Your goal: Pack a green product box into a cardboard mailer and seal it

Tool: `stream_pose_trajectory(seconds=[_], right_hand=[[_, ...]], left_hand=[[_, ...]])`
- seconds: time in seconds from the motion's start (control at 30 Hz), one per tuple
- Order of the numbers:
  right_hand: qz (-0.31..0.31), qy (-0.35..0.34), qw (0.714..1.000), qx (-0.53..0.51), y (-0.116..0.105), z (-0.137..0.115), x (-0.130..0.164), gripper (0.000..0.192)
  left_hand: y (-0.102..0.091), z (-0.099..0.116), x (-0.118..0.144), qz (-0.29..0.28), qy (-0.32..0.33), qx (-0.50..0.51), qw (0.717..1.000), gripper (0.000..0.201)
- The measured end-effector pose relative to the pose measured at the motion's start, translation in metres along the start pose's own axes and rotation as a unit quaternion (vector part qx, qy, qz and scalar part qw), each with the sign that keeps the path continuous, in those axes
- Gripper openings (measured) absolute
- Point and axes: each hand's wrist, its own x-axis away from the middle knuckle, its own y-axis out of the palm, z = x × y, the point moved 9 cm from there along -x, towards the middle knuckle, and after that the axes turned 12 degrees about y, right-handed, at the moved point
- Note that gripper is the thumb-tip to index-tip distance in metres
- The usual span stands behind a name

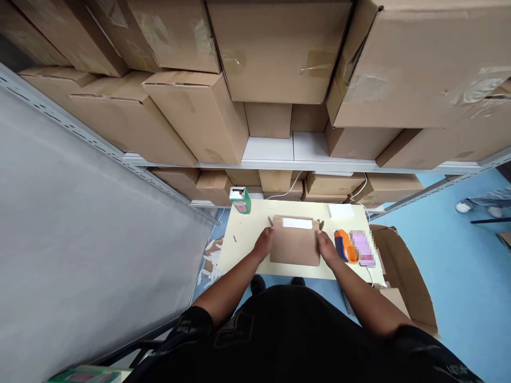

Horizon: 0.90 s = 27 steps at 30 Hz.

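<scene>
left hand (264, 242), right hand (327, 248) | clamping opposite sides of tabbed cardboard carton (295, 246), apparently steadying it evenly | tape dispenser (345, 246) lying near right hand, probably for reach

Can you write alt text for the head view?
Someone's left hand and right hand hold a cardboard piece by its sides at a pale table. Nearby are an orange tape dispenser and a green box; cardboard boxes crowd shelves beyond.

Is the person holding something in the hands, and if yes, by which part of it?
Yes, a brown cardboard piece, held by its two opposite side edges: the left hand at the left edge, the right hand at the right.
</scene>
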Motion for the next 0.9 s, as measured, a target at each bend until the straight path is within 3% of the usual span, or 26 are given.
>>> stream_pose_trajectory(seconds=[0.13, 0.2, 0.43, 0.57, 0.7, 0.9], right_hand=[[0.01, -0.127, 0.992, -0.013, -0.007, -0.02, 0.029, 0.06], [0.007, -0.151, 0.988, -0.025, -0.004, -0.017, 0.037, 0.062], [-0.019, -0.119, 0.992, -0.026, 0.015, 0.015, 0.033, 0.07], [-0.039, -0.101, 0.994, -0.032, 0.014, 0.025, 0.035, 0.073], [-0.046, -0.091, 0.994, -0.044, 0.006, 0.04, 0.044, 0.071], [-0.026, -0.054, 0.998, -0.011, -0.007, 0.081, 0.059, 0.059]], left_hand=[[-0.012, 0.031, 0.025, 0.042, 0.101, 0.008, 0.994, 0.048], [-0.014, 0.033, 0.035, 0.052, 0.118, 0.022, 0.991, 0.049], [-0.001, -0.015, 0.048, 0.038, 0.067, 0.12, 0.99, 0.055], [-0.005, -0.028, 0.052, 0.007, 0.063, 0.133, 0.989, 0.063], [-0.033, -0.031, 0.052, 0.013, 0.034, 0.052, 0.998, 0.047], [-0.105, -0.012, 0.031, 0.114, 0.031, -0.033, 0.992, 0.019]])
